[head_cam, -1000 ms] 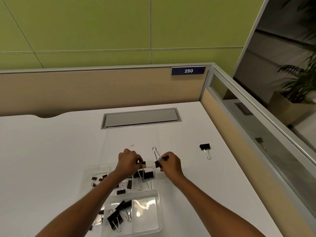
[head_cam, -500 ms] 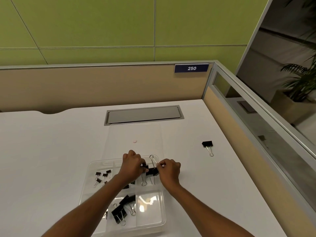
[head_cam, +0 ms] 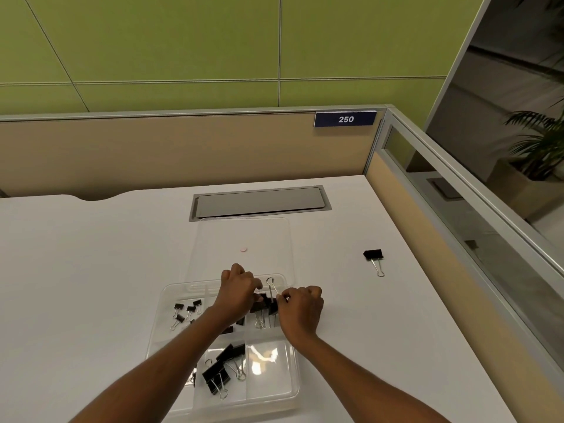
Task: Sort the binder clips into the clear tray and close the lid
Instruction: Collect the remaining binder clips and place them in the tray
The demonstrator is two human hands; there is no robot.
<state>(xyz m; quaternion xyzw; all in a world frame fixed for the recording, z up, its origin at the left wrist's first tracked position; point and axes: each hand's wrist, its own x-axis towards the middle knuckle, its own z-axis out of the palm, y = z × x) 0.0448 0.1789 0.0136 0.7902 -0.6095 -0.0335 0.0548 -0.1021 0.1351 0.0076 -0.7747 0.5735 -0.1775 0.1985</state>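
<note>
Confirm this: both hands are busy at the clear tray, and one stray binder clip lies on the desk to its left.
Not left: the head view shows the stray binder clip on the desk to the right of the clear tray. The rest holds.

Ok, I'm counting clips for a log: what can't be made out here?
Head view: left forearm covers the tray's middle, so what lies there can't be counted.
Head view: left hand and right hand hold bunched clips; fingers hide how many.
Head view: pink spot on the lid, too small to identify.
</note>
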